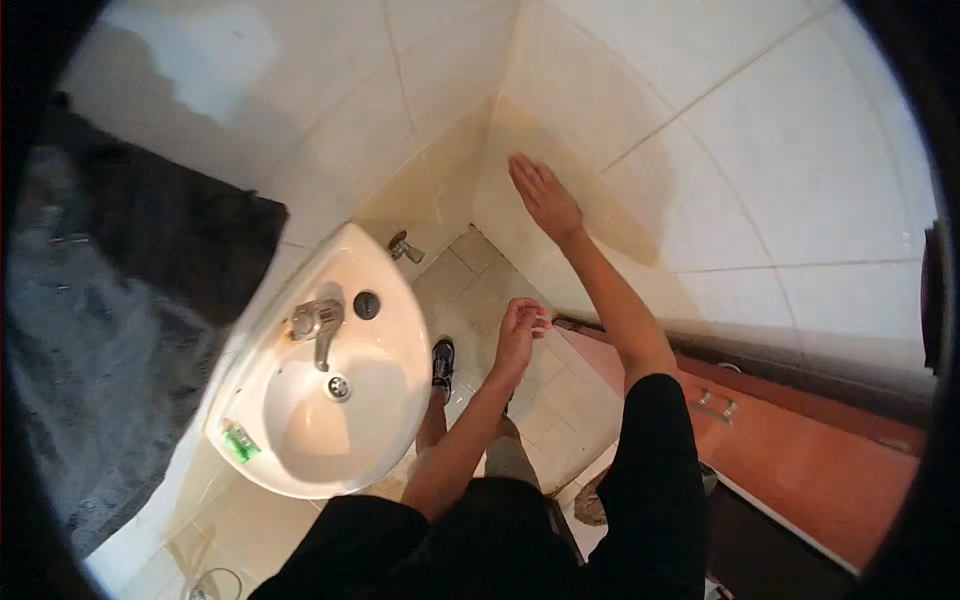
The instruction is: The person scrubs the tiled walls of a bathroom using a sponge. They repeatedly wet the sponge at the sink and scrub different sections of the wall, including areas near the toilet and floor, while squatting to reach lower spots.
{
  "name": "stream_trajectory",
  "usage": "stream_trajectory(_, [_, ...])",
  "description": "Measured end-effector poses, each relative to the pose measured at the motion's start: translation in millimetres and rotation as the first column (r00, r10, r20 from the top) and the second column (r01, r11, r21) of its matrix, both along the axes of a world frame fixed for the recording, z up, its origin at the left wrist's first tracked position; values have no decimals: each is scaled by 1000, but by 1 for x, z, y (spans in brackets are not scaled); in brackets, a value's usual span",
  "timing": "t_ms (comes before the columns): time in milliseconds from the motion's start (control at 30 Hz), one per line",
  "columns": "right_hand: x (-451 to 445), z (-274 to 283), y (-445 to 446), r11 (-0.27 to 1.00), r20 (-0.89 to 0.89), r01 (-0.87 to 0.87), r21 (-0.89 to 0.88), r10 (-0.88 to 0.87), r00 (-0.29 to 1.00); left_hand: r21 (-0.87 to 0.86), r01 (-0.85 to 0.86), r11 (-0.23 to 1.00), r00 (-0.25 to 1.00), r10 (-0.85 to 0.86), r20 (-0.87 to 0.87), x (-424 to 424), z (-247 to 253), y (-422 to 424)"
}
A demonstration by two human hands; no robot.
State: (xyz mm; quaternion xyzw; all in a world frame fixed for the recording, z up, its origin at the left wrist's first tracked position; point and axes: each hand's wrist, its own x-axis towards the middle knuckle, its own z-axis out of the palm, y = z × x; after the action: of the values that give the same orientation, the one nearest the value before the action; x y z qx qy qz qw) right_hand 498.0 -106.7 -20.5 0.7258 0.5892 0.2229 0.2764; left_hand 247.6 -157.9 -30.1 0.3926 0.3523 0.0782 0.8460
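My right hand (546,196) is raised in front of the white wall tiles (720,150), fingers stretched out and held close together. Nothing shows in it, and whether it touches the wall I cannot tell. Lower down, over the tiled floor (480,277), my left hand (519,334) hangs with its fingers loosely curled and slightly apart. It too appears to hold nothing. To its left is a white ceramic corner washbasin (405,360) with a metal tap (319,322) and a round drain (338,387).
A green packet (240,442) lies on the basin's left rim. A dark mirror-like panel (112,360) covers the left wall. An angle valve (406,247) juts out behind the basin. An orange door (810,457) with metal hooks (716,406) stands at right. My shoe (443,364) is beside the basin.
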Motion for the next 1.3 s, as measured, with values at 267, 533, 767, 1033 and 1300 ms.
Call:
stream_trajectory(267, [-31,-187,-216,993,-250,95,-71,-110,962,-53,-59,997,986,50,-160,-53,-112,-49])
stream_trajectory(533, [-12,-149,-92,889,-15,17,458,-11,1000,-2,95,995,994,-95,-59,-54,-185,-79])
stream_trajectory(767, [-12,-327,-36,989,103,-11,147,-4,995,142,187,972,982,-181,-56,-86,-321,-51])
stream_trajectory(1033, [-37,-458,-174,463,-100,206,862,-243,965,262,159,952,982,-124,-145,-111,-502,22])
stream_trajectory(1300, [-12,-438,-68,784,275,-111,611,-79,958,256,155,954,988,-149,-43,-69,-600,25])
